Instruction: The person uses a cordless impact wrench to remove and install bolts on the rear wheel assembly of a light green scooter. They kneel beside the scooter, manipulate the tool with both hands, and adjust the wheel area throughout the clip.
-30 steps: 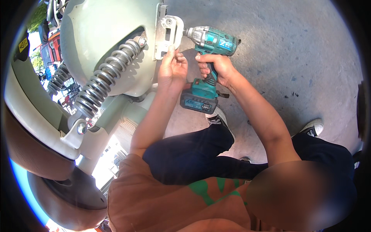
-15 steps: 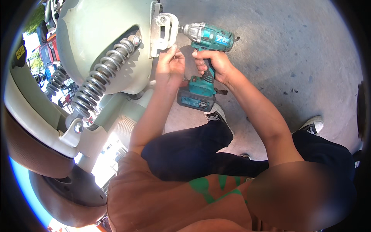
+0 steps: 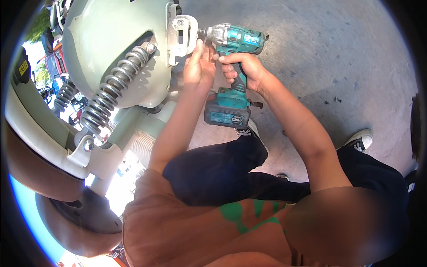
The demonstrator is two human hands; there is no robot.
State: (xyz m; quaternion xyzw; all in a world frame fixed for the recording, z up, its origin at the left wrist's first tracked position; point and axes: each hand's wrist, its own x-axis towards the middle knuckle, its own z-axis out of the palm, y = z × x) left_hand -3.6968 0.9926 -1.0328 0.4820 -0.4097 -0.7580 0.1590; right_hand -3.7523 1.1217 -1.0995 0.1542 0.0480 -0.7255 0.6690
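Note:
My right hand (image 3: 247, 71) is wrapped round the grip of a teal cordless impact driver (image 3: 242, 40) with a dark battery at its base. The driver's nose points left at a white slotted metal bracket (image 3: 186, 38), close to its right edge. The bracket sits on the edge of a rounded pale green body panel (image 3: 111, 40) of a scooter-like vehicle. Just below the bracket and the nose, my left hand (image 3: 201, 66) is held palm up with its fingers stretched upward and apart. Whatever lies at the driver's tip is too small to make out.
A steel coil-spring shock absorber (image 3: 118, 86) runs diagonally beside the panel. Brown padded seat parts (image 3: 42, 169) are at the left. Grey concrete floor (image 3: 329, 66) spreads to the right, with a dark shoe (image 3: 359, 140) on it. Other vehicles stand in the far left background.
My left fingers have opened from near the bracket's lower edge and moved up beside the driver's nose. The bracket, panel and driver appear slightly further left and up.

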